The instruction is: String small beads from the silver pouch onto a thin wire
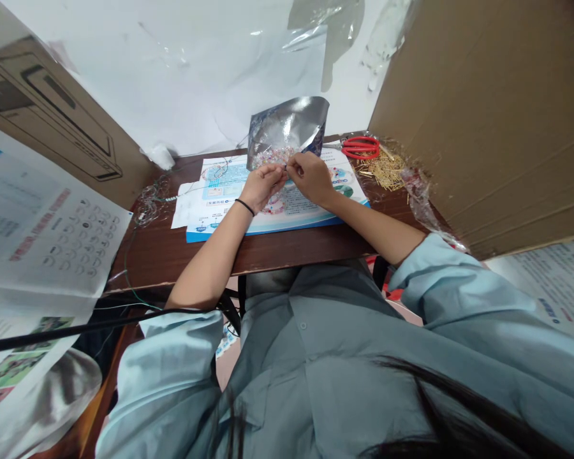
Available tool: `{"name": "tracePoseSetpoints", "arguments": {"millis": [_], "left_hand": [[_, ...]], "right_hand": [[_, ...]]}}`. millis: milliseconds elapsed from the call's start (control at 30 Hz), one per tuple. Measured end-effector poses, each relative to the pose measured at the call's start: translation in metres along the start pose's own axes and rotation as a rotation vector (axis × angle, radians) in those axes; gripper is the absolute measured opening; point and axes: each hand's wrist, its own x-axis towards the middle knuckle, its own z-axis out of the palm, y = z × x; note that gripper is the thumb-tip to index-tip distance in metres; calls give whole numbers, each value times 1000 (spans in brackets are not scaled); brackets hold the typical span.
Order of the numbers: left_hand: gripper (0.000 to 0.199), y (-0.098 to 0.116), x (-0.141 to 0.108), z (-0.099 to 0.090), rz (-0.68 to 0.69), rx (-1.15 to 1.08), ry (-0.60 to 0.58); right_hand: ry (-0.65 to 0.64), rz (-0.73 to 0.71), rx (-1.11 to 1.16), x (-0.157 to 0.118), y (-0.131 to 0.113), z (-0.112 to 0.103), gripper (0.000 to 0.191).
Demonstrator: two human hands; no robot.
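My left hand (264, 185), with a black band at its wrist, is closed in a pinch over the printed sheet. Its fingertips meet those of my right hand (310, 177), which is also pinched. Whatever sits between them is too small to make out. Just behind the hands, a silver-lined foil bag (289, 124) gapes open with many small clear and pink beads (273, 156) in its mouth. A thin line with a few pale beads (171, 199) on it lies left of my left hand and runs toward it.
Red-handled scissors (361, 148) and a heap of gold-coloured pins (385, 171) lie at the right. A tangle of clear thread (150, 201) is on the left of the brown table (287, 247). Cardboard walls (478, 115) close in both sides. The blue-edged printed sheet (306, 213) lies beneath the hands.
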Motion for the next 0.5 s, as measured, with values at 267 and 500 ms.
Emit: {"name": "tracePoseSetpoints", "arguments": {"millis": [267,500], "left_hand": [[6,-3,2,-2,16,18,-33],[6,1,0,0,-15,26,-5]], "right_hand": [[-15,-10,-27,0,2,1,19],[-33,47,-72,0,-5,-3,14]]}}
